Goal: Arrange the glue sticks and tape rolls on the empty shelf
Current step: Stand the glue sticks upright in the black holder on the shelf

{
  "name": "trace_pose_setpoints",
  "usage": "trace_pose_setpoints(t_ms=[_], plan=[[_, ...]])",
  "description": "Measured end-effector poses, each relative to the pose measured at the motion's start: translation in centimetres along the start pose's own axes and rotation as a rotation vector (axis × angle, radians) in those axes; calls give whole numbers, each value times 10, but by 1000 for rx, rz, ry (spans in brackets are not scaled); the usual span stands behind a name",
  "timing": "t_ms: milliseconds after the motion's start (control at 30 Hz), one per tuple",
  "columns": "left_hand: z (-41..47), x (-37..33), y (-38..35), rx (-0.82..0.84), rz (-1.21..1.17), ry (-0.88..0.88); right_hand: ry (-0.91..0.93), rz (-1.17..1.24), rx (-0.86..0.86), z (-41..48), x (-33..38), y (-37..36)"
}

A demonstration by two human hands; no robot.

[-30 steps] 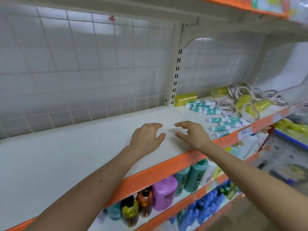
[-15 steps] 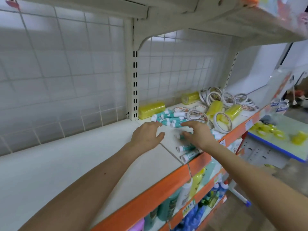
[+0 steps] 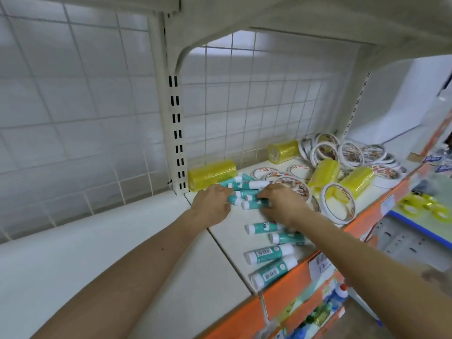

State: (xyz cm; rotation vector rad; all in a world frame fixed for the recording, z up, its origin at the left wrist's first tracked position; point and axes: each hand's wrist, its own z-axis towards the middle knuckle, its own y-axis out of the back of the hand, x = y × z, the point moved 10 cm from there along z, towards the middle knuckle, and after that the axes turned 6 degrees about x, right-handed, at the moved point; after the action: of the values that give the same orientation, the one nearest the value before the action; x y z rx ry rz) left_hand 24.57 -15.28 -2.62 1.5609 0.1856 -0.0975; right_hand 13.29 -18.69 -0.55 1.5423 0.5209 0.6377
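Centre frame: glue stick cluster (image 3: 244,193), teal tubes with white caps, flat on right shelf (image 3: 230,238). Hemmed in from both sides. Left grip (image 3: 211,206): fingers curled against the cluster's left ends. Right grip (image 3: 281,204): fingers curled over the right ends, pinching them. Lower centre: loose glue sticks (image 3: 267,253), four, lying flat near the orange front edge. Right of centre: tape rolls (image 3: 326,152) in a heap, mixed with yellow tape packs (image 3: 211,174); one pack just behind the cluster. Left half of frame: empty shelf (image 3: 73,265), split from right shelf by slotted upright (image 3: 175,118).
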Motion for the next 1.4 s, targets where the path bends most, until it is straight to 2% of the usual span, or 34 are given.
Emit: trace_pose_setpoints(t_ms=[233, 367, 500, 633, 867, 1100, 1400], plan=[[13, 1, 1, -35, 105, 87, 127, -56, -49, 6, -2, 0], [-9, 18, 20, -106, 51, 178, 191, 94, -79, 12, 8, 12], [-56, 57, 42, -197, 18, 309, 311, 162, -120, 21, 49, 23], [-123, 105, 49, -202, 15, 473, 423, 224, -83, 25, 110, 14], [-237, 158, 59, -276, 29, 646, 617, 199, -38, 6, 226, 3], [-370, 215, 64, -269, 76, 741, 688, 271, -23, -41, 356, -14], [-513, 290, 67, -252, 73, 733, 649, 343, -38, -102, 495, -40]])
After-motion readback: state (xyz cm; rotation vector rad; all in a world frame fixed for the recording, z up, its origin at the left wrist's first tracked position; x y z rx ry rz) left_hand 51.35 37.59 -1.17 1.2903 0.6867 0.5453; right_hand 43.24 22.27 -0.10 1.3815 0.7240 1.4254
